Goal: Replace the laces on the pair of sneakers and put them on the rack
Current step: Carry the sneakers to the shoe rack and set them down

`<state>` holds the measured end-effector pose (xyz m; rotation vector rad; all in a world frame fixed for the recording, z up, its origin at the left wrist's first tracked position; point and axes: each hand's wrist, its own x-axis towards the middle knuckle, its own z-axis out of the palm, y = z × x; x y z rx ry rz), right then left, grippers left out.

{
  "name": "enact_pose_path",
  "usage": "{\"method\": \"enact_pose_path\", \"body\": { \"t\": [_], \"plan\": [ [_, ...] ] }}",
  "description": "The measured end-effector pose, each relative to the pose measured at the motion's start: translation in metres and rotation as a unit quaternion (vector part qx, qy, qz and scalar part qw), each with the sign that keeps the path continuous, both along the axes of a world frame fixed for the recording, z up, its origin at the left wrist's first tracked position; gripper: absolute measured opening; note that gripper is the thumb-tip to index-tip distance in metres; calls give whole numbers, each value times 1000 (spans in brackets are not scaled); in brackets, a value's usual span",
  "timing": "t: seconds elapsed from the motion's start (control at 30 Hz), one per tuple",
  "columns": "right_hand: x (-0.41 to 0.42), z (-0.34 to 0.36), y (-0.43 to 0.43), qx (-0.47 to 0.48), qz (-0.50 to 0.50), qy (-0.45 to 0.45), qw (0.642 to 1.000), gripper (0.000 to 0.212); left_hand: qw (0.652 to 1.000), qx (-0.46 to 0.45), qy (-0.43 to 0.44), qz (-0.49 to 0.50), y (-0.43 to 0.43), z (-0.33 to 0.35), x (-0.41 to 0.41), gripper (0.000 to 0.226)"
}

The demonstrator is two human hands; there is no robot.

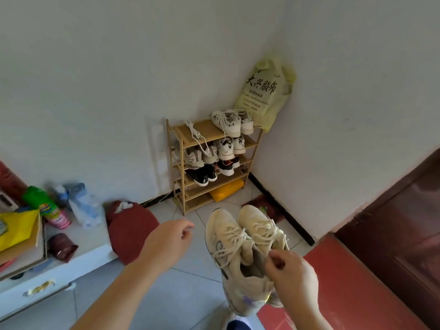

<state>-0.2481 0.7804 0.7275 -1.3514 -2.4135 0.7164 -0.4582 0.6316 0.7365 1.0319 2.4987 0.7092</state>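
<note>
Head cam: right hand (291, 272) fingers clamped on collars of both cream sneakers (245, 248), held above floor, well short of rack (212, 163). Left hand (166, 241) empty, fingers loosely curled. Sneakers appear light, soft-uppered; grip heel collars, not laces (234, 244).

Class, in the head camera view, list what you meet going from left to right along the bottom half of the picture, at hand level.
Yellow bag → green spray can → red bag → left hand → cream sneakers → right hand → dark red door.
</note>
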Motion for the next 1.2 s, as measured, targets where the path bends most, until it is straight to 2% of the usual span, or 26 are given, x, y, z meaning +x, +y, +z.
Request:
{"method": "enact_pose_path", "body": {
  "t": [0.2, 0.4, 0.63, 0.97, 1.2],
  "plan": [
    [-71, 3, 114, -10, 67, -34, 997, 19, 999, -11, 7, 51, 96, 6, -59, 29],
    [-155, 11, 202, -17, 117, -27, 993, 18, 995, -19, 18, 91, 169, 6, -114, 27],
    [-259, -4, 266, -34, 129, 7, 991, 24, 993, -16, 15, 112, 227, -12, -206, 28],
    [-420, -13, 328, -28, 109, -5, 994, 22, 994, -35, 28, 95, 304, -24, -382, 27],
    [-484, -22, 357, -54, 100, -10, 993, 18, 996, -50, 32, 71, 346, -48, -463, 32]
  ]
}}
